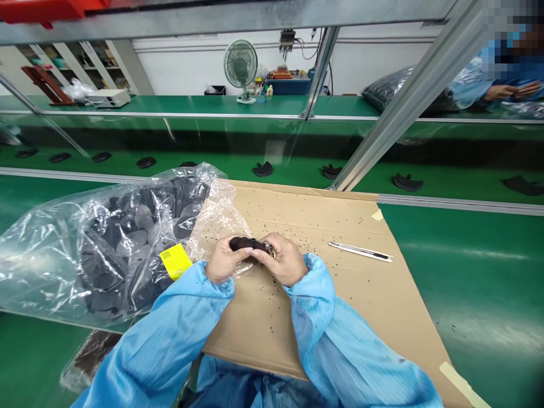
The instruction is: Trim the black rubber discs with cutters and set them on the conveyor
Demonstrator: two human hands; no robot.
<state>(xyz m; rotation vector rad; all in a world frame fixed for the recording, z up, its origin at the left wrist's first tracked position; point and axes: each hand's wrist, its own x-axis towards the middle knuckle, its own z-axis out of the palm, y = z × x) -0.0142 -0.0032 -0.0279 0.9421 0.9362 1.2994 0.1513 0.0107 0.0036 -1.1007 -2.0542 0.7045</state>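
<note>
My left hand (221, 260) is closed round the left end of a dark, curved rubber-like part (242, 243), held above the cardboard. Fingers bent, my right hand (287, 260) meets it at the right end of that part. A small shiny metal tool (270, 249) shows between the right thumb and fingers; its exact kind is hidden by the grip. Left of my hands lies a clear plastic bag (46, 249) full of dark rounded parts (131, 242), with a yellow label (175, 261) on it. A slim white utility knife (360, 251) rests on the cardboard to the right.
Black flecks dot the cardboard sheet (382, 294). Behind it, a green conveyor belt (297, 173) carries spaced black curved parts (262, 169). A metal post (408, 96) slants down at right. A fan (241, 65) stands beyond; a co-worker's hands (512, 90) are far right.
</note>
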